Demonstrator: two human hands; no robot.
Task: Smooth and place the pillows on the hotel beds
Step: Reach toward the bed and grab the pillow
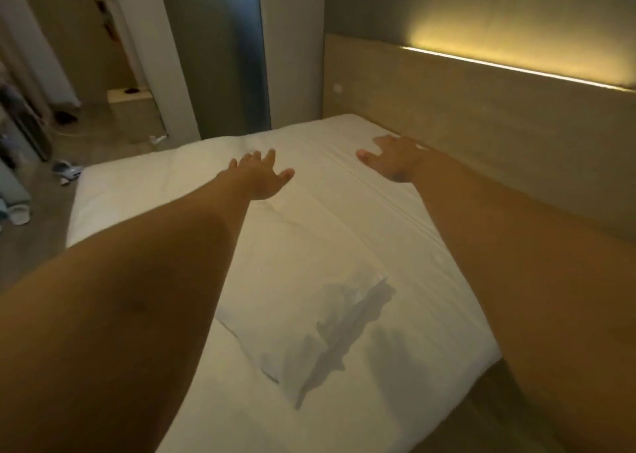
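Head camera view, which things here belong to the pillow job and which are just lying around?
Part of the job:
- flat white pillow on the bed
- white-sheeted bed
- left hand, right hand, both spread open

Just lying about:
- white slippers on the floor
- wooden headboard with lit yellow strip light

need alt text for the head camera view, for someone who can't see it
Two bare arms reach forward over a white bed, the left hand and right hand spread open, palms down, above a white pillow lying by a wooden headboard. A warm light strip glows above the headboard, and scattered items lie on the floor at left.
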